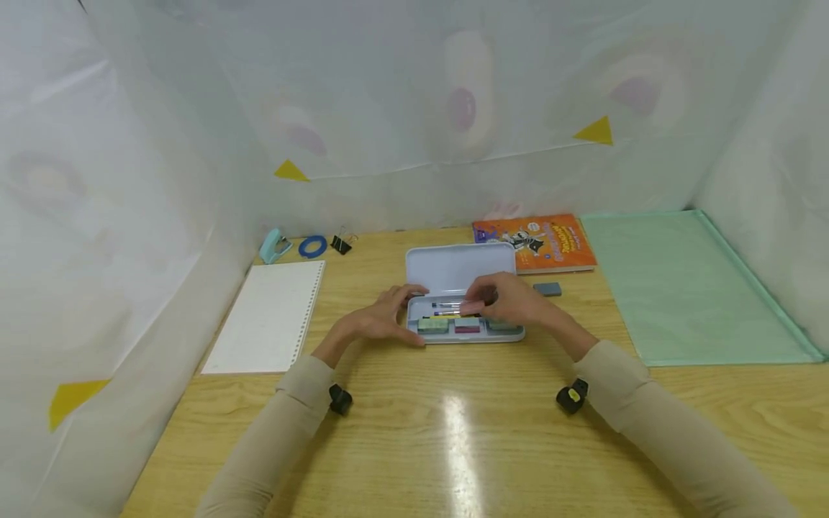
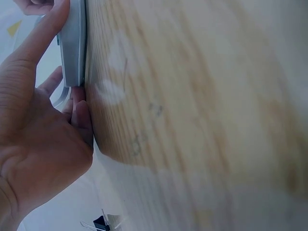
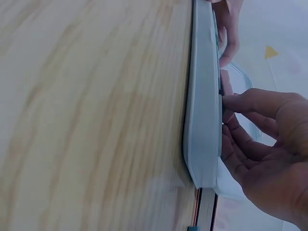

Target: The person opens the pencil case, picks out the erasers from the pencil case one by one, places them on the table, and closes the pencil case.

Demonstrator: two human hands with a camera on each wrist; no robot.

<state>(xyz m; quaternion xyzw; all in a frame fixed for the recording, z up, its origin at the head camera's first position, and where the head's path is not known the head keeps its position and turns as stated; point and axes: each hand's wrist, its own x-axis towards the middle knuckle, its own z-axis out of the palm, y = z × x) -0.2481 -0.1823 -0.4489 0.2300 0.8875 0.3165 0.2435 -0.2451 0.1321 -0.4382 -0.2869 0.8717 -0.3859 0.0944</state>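
Note:
An open light-blue pencil case (image 1: 463, 337) lies mid-table, its lid (image 1: 460, 266) laid back. Inside are pens, a green eraser (image 1: 432, 325), a red one (image 1: 467, 327) and another green block (image 1: 501, 326). My left hand (image 1: 404, 316) grips the case's left end between thumb and fingers. In the left wrist view the left hand (image 2: 48, 120) has its thumb along the case (image 2: 74, 43). My right hand (image 1: 482, 302) pinches a pink eraser (image 1: 471, 307) just over the pens. In the right wrist view the right hand (image 3: 260, 139) reaches over the case wall (image 3: 202, 106).
A spiral notebook (image 1: 268, 316) lies at the left. A stapler (image 1: 275, 246), blue tape ring (image 1: 313, 247) and binder clip (image 1: 341, 243) sit behind it. An orange book (image 1: 537, 241), a grey eraser (image 1: 547, 289) and a green folder (image 1: 686, 288) are at the right. White sheets wall the desk.

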